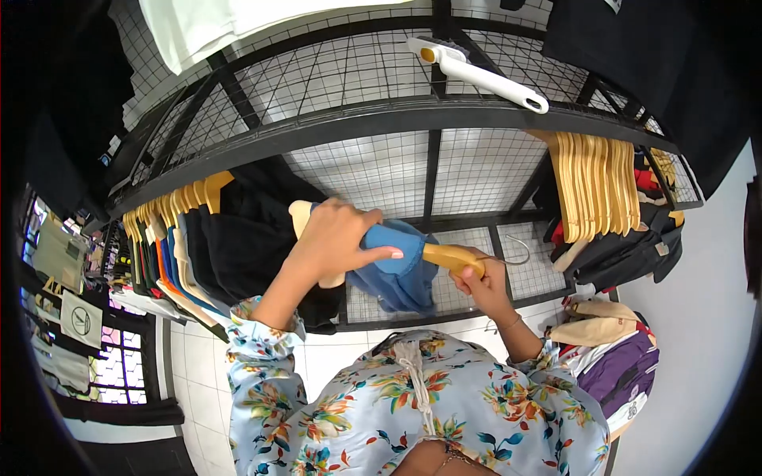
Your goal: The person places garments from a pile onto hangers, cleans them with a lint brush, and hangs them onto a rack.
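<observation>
A blue and cream garment (pixel 389 282) hangs in front of me, below the black rack. My left hand (pixel 337 238) is closed on its upper part, with cream fabric showing at the wrist side and blue fabric by the thumb. From the blue neck opening sticks out a wooden hanger (pixel 447 256), its metal hook pointing right. My right hand (pixel 482 284) is closed around the hanger near the hook. The rest of the hanger is hidden inside the garment.
A white-handled brush (pixel 480 75) lies on the black mesh rack (pixel 357 127). Bare wooden hangers (pixel 595 190) hang at right. Several garments on hangers (pixel 238 238) fill the left side. Beige and purple clothes (pixel 615 357) are piled at lower right.
</observation>
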